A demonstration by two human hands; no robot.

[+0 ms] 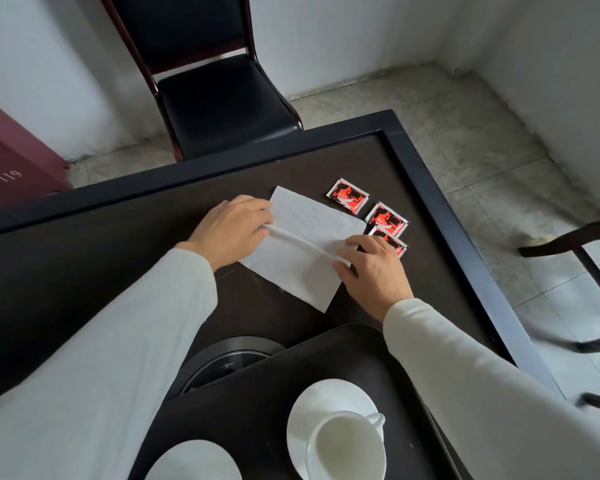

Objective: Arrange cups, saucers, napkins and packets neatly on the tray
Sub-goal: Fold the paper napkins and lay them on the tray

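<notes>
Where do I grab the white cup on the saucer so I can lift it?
Pinch the handle. It sticks out from the cup on its far right side, above the saucer. Come in from the right, over the tray. The cup stands mouth-up, and its round wall looks wide for a small grip.

Only one camera was there, worn on the person's head, with a wide lens. It faced forward and steeply down, close over the dark bench. The tray lay at the near edge, the chair and floor far.
</notes>
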